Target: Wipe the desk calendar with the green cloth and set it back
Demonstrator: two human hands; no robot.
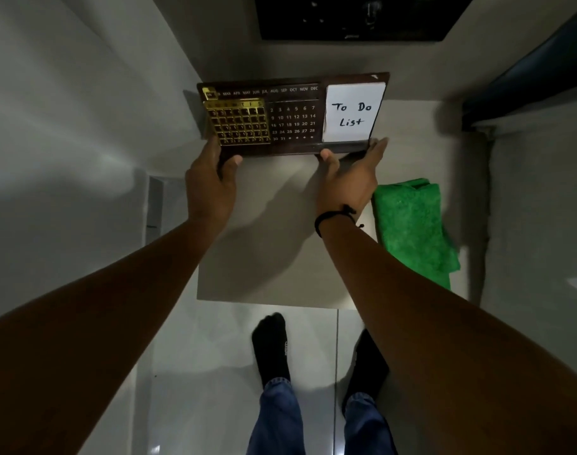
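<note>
Calendar: dark brown wooden desk calendar point(293, 114), gold date frame at left, white "To Do List" pad at right.
Pose: held upright by its lower corners, over the pale table point(280, 257), at its far end.
Cloth: green fuzzy cloth point(415, 231), folded, laid on the table's right side.

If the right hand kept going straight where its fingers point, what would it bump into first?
The calendar: the right hand touches its lower right corner, below the notepad, so going on would likely push it back.

Tabletop point(274, 257) free before the desk calendar point(293, 123); green cloth point(412, 224) covers the right edge.
</note>
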